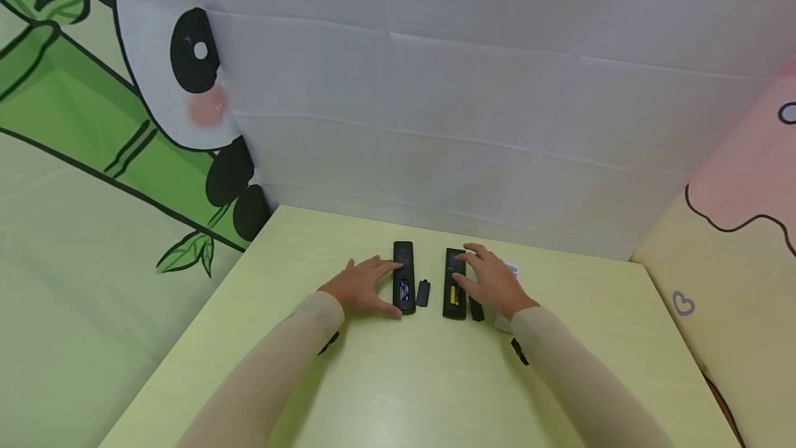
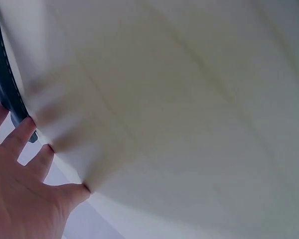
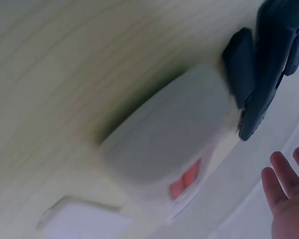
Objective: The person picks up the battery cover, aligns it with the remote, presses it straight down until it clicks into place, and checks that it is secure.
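Note:
Two black remote controls lie side by side in the head view, each with its battery bay uncovered. My left hand (image 1: 363,287) spreads its fingers at the left edge of the left remote (image 1: 404,272), which shows dark blue batteries; the left wrist view has the fingertips along this remote (image 2: 2,69). A small black battery cover (image 1: 423,293) lies between the remotes. Fingers bent and apart, my right hand (image 1: 494,283) is over the right remote (image 1: 452,304), which has yellow in its bay. Contact there is unclear. A second black cover (image 1: 476,309) lies close beside it.
Partly under my right hand is a white device (image 1: 502,323). In the right wrist view this white device (image 3: 164,129) shows orange-red pieces (image 3: 185,179) in an opening, with a flat white piece (image 3: 84,221) near it. A white sheet (image 1: 404,123) hangs behind the table (image 1: 385,386).

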Motion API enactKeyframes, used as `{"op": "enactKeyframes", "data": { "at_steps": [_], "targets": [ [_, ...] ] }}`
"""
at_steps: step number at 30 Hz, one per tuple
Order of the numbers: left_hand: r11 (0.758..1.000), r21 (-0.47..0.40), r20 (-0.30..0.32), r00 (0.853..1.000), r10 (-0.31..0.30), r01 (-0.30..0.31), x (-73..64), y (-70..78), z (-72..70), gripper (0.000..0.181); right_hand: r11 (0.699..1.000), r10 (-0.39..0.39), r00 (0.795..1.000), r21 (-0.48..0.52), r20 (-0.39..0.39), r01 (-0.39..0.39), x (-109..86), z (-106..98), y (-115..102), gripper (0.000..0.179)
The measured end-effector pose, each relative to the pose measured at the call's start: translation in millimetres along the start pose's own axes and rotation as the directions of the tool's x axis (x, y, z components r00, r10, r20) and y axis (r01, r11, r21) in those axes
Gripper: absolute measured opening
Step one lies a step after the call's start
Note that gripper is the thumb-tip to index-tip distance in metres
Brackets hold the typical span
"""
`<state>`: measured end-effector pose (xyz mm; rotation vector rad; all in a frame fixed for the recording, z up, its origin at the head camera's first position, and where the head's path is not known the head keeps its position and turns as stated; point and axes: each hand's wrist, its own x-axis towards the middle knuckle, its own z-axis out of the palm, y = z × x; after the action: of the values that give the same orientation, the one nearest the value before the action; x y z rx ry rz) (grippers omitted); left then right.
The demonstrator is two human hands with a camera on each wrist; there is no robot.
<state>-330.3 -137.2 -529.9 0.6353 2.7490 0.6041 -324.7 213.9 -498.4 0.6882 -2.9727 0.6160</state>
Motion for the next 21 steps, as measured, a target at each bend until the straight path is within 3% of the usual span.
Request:
{"op": "enactKeyframes", "data": {
  "at_steps": [8, 21],
  "targets": [
    [1.0, 0.007, -0.007, 1.0, -0.005, 0.005, -1.1, -0.2, -0.7, 0.119, 0.999, -0.04, 0.999, -0.019, 0.007, 0.04, 13.1, 10, -20, 0.049],
    [1.0, -0.024, 0.003, 1.0, -0.018, 0.018, -6.0, 4.3, -7.9, 0.115, 0.997, -0.027, 0.998, 0.073, 0.056, 0.023, 20.9, 33, -37, 0.031]
  ]
}}
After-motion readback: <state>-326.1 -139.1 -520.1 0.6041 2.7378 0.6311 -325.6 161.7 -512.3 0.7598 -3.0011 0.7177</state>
